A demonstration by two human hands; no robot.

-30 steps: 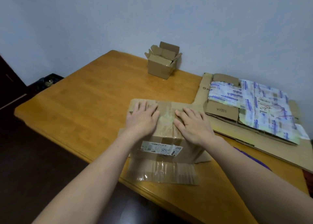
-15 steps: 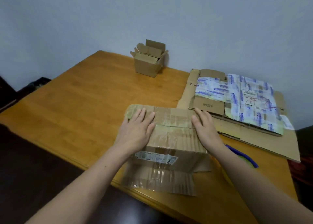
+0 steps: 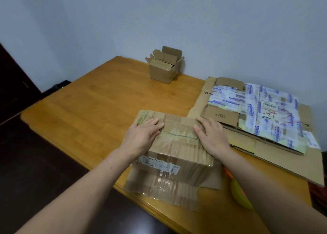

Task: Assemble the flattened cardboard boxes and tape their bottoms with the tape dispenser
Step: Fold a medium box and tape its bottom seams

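Risk: left grip [image 3: 143, 136] & right grip [image 3: 212, 138], both flat w/ straight fingers, press box [image 3: 178, 145] top at tabletop [image 3: 88, 118] front edge; lift either pre-tape and flaps likely spring up. Near flap overhangs, so box may slide off. Box label unreadable; flat card [image 3: 220, 116] at right reads "5层6K".

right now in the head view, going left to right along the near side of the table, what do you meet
left hand → right hand → flattened cardboard stack
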